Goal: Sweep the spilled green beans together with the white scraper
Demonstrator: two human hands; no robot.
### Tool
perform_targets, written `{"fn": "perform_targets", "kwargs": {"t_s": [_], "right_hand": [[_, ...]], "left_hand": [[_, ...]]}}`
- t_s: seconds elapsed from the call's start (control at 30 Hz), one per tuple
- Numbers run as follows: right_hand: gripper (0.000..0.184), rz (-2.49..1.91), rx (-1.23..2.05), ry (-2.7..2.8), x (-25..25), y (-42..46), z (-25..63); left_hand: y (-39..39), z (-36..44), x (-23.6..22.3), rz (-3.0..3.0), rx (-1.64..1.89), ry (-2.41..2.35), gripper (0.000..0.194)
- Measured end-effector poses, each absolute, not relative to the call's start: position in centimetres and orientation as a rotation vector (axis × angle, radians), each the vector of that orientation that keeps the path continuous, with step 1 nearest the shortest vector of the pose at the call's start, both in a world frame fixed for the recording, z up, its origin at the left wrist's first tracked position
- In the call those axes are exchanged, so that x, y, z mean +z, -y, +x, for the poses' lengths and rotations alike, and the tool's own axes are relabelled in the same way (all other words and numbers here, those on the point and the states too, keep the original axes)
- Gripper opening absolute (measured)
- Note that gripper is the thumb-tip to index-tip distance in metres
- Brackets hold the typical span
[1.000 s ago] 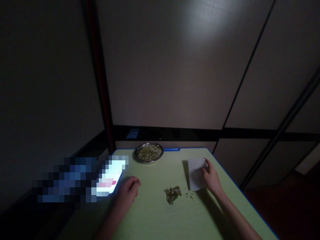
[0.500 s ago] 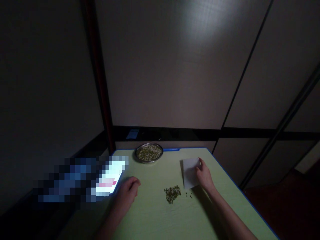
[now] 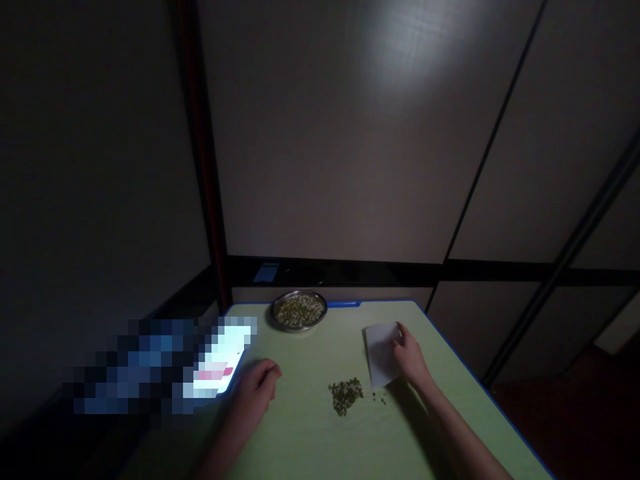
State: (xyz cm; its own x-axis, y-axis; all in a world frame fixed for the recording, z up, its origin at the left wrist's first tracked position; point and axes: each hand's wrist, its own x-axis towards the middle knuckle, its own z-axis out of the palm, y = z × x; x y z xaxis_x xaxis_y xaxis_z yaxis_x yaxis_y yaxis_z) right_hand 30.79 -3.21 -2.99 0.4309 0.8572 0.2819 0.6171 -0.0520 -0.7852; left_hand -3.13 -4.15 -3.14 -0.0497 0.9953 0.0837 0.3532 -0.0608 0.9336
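My right hand (image 3: 410, 355) grips the right edge of a white sheet of paper or thin card (image 3: 382, 353), thumb on top, low over the table. Left and in front of it lies a small heap of green and pale seeds or beans (image 3: 346, 395), with several loose ones (image 3: 379, 398) just below the card. My left hand (image 3: 260, 387) rests on the table with its fingers curled in; whether anything is inside them is hidden. Towards the back stands a round metal dish (image 3: 299, 329) holding more of the same green and pale pieces.
The pale green table (image 3: 300, 433) has a blue edge. A lit screen (image 3: 220, 360), partly pixelated, is at the left beside my left hand. A blue strip (image 3: 344, 305) runs along the back edge. Behind it rise dark cabinet panels (image 3: 330, 167).
The view has tilted up slightly, so the table and the things on it appear a little lower. Both hands keep their pose, and the right still holds the white sheet.
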Motion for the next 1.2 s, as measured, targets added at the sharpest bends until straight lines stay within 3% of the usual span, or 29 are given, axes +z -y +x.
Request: {"fn": "perform_targets", "kwargs": {"t_s": [0.53,0.87,1.2], "right_hand": [[0.062,-1.754,0.355,1.287,-3.3,2.8,30.6],[0.063,-1.735,0.292,1.28,-0.9,5.0,31.8],[0.078,-1.915,0.451,1.346,-0.1,6.4,29.3]], "left_hand": [[4.4,-2.9,-2.7,1.468,1.128,-1.489,0.022],[4.1,-3.1,-3.2,1.498,1.109,-1.476,0.022],[4.0,-3.1,-3.1,1.48,1.118,-1.455,0.023]]}}
